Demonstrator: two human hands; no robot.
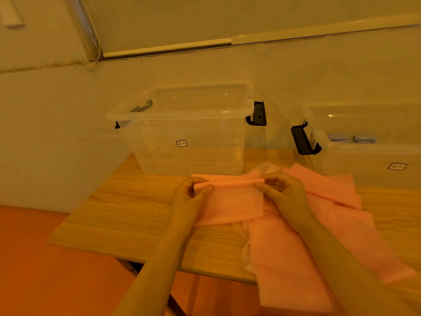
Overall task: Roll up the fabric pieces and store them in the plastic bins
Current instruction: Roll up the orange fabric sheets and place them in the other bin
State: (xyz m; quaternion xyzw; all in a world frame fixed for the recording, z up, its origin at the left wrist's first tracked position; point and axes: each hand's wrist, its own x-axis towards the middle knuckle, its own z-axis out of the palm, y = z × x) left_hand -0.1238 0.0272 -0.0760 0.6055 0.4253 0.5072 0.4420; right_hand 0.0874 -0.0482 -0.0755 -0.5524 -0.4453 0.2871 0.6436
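We see the left hand [190, 192] and right hand [281, 190] each pinching an end of the pink fabric [230, 197] roll (partly rolled) on the worktop [118, 215], just before the bin [189, 131].

The right clear plastic bin [364, 156] runs off the frame's edge, and the small label stickers [181, 143] are too tiny to read.

Bin labels [181, 143] present, unreadable

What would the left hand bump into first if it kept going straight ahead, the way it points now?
Probably the clear bin just beyond the left hand, which pinches the pink roll; depth is hard to judge.
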